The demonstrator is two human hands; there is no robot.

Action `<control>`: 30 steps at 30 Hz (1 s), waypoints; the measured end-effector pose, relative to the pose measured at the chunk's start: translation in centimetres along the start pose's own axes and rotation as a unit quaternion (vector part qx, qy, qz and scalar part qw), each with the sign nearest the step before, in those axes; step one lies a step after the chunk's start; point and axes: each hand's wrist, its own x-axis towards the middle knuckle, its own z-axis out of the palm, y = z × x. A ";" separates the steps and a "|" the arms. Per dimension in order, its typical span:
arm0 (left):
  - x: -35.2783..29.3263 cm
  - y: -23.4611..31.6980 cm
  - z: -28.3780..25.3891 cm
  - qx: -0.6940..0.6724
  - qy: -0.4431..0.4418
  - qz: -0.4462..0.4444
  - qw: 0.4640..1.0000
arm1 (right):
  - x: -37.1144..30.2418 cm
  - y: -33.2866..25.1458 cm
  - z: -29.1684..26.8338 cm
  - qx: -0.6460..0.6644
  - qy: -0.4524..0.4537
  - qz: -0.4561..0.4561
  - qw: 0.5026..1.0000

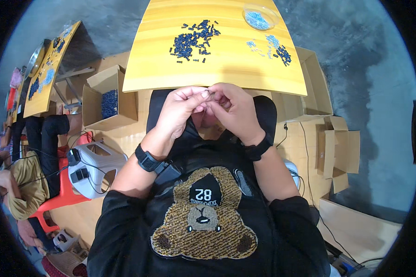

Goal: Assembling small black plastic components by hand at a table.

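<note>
My left hand (pixel 182 106) and my right hand (pixel 233 108) meet above my lap, just off the near edge of the yellow table (pixel 157 76). Thumbs and forefingers of both are pinched together on something small and dark, mostly covered by the fingertips, so its kind cannot be made out. Beyond them on the table lies a scattered pile of small dark blue pieces (pixel 185 45). To its right are a smaller heap of dark pieces (pixel 283 56) and some loose light blue pieces (pixel 272 41). A clear round dish (pixel 273 17) at the far right holds more light blue pieces.
An open cardboard box (pixel 92 108) with dark blue pieces stands left of the table. Other cardboard boxes (pixel 339 152) are on the right. A white stool (pixel 94 180) with cables is at my left, near a seated person (pixel 27 184) beside another table (pixel 41 97).
</note>
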 end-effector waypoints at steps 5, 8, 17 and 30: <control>1.3 -0.2 -1.9 0.000 0.031 0.004 1.000 | 0.9 5.2 -4.1 -0.083 0.034 0.082 0.993; 2.7 -0.2 -2.9 0.004 0.041 0.025 0.999 | 2.4 8.0 -7.1 -0.171 0.065 0.081 0.980; 8.6 0.4 -4.5 0.110 0.020 0.135 0.985 | 8.1 11.3 -9.9 -0.274 0.053 0.119 0.953; 9.3 -0.4 -6.0 0.065 0.005 0.123 0.990 | 11.9 13.9 -10.2 -0.255 0.071 0.180 0.947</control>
